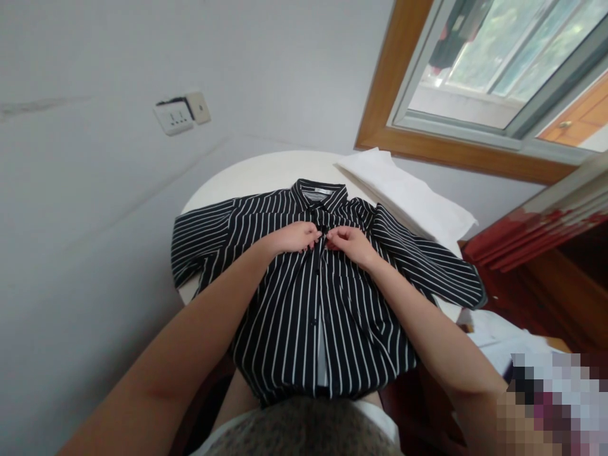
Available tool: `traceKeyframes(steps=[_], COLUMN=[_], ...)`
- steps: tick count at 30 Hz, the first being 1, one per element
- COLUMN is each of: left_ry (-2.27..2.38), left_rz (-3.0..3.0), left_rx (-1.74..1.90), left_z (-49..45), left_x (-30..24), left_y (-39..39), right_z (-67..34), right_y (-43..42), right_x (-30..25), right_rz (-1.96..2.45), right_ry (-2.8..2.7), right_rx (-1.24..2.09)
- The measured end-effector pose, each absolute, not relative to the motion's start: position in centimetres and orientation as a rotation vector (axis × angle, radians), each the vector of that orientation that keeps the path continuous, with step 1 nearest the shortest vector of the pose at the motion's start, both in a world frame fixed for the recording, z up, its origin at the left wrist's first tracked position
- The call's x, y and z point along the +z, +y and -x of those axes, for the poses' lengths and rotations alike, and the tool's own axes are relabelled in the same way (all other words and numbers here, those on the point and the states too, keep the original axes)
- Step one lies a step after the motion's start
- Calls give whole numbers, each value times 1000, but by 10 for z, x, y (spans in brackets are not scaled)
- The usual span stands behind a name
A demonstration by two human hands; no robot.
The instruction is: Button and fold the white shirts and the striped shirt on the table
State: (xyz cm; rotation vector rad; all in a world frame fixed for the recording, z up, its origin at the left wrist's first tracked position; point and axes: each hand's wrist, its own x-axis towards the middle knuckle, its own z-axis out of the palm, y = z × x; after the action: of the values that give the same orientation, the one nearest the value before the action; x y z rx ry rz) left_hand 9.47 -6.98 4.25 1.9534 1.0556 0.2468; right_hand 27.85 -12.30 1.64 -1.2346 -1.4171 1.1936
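Note:
A black short-sleeved shirt with white stripes [294, 304] lies front up on a round white table [266, 168], collar away from me and hem hanging over the near edge. My left hand [299, 237] pinches the front placket just below the collar, from the left. From the right, my right hand [349, 244] pinches the facing edge, its fingertips almost meeting the left ones. Whatever button sits between the fingers is too small to make out. Lower down, the two front edges lie slightly apart, with small dark buttons along the placket.
A folded white cloth [408, 196] rests on the table's far right side. Behind stand a white wall with a socket [175, 118] and a wood-framed window [380, 120]. A red and cream curtain [536, 228] hangs at right, above white papers or cloth [494, 335].

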Motion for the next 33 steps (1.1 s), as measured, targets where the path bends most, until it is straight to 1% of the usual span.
traceKeyframes(steps=[3, 21, 26, 33], left_ry=[1040, 975, 968, 961], left_rz=[-1993, -2060, -2055, -1991], left_rx=[233, 186, 220, 220], left_z=[-95, -94, -94, -94], left_x=[42, 51, 49, 52], left_y=[-69, -72, -72, -75], right_z=[-279, -282, -283, -290], right_y=[-124, -127, -128, -127], right_x=[14, 21, 22, 19], right_rz=[1228, 1288, 1288, 1190], right_ry=[-1525, -1489, -1507, -1567], right_rx=[1161, 1237, 1266, 1314])
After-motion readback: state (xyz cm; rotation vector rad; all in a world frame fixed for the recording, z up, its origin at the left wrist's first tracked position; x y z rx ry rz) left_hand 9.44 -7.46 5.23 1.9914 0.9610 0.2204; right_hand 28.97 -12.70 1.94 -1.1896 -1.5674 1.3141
